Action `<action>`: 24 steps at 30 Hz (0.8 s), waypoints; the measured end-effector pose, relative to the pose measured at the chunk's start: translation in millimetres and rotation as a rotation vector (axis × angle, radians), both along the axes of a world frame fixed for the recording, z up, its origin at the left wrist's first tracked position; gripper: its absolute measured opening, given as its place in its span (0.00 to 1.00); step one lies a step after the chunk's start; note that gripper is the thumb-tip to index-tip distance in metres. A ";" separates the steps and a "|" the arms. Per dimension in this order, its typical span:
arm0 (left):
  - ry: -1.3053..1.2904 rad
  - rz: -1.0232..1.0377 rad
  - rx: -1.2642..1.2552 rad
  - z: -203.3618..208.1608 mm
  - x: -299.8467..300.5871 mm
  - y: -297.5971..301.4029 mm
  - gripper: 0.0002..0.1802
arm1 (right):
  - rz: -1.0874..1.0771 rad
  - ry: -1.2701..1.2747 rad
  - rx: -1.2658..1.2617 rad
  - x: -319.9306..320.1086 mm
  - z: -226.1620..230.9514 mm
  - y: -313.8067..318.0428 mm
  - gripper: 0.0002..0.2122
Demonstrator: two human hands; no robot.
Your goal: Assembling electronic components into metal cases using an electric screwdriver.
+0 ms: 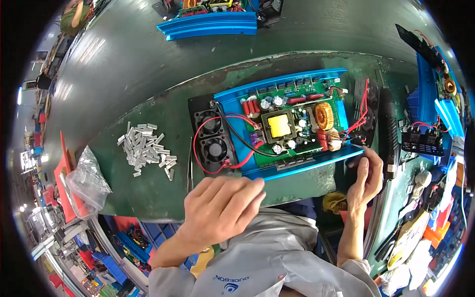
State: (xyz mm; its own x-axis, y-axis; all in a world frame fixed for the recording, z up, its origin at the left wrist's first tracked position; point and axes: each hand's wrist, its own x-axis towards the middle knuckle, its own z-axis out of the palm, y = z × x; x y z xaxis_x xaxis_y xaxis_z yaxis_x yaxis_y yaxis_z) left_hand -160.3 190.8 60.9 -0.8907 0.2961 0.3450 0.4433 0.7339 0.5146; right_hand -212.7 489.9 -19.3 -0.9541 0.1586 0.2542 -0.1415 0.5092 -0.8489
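Observation:
An uncovered power inverter [302, 168] lies in front of me, its blue metal walls around a green circuit board [309, 116]. On the board are a yellow-topped transformer [278, 126], a copper ring coil [324, 116] and several capacitors. A black end panel with two fans [215, 147] sits at its left, joined by red and black wires. My left hand [220, 205] is closed by the near left corner, its fingertips close to the wall; whatever they hold is hidden. At the near right corner, my right hand [365, 179] has thumb and forefinger on the blue wall's end.
Small silver metal blocks [143, 148] lie piled at left, near a clear plastic bag [89, 183]. Tweezers [191, 171] rest by the fans. A black ribbed-handled tool [389, 128] lies right of the inverter. Other blue units stand at the back [210, 24] and far right [426, 94].

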 end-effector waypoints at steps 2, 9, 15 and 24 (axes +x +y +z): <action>-0.008 0.106 -0.078 -6.8 -0.5 9.3 0.20 | 0.032 -0.010 0.043 2.0 -4.6 10.8 0.10; -0.073 0.171 -0.176 -19.6 1.5 18.8 0.19 | 0.120 -0.043 -0.113 3.4 1.1 22.8 0.12; -0.080 0.198 -0.026 -23.4 9.3 8.8 0.16 | 0.194 -0.135 -0.069 12.8 -0.1 8.1 0.13; -0.069 0.123 -0.008 -33.3 0.8 3.8 0.15 | 0.150 -0.160 -0.046 16.7 -6.3 10.3 0.16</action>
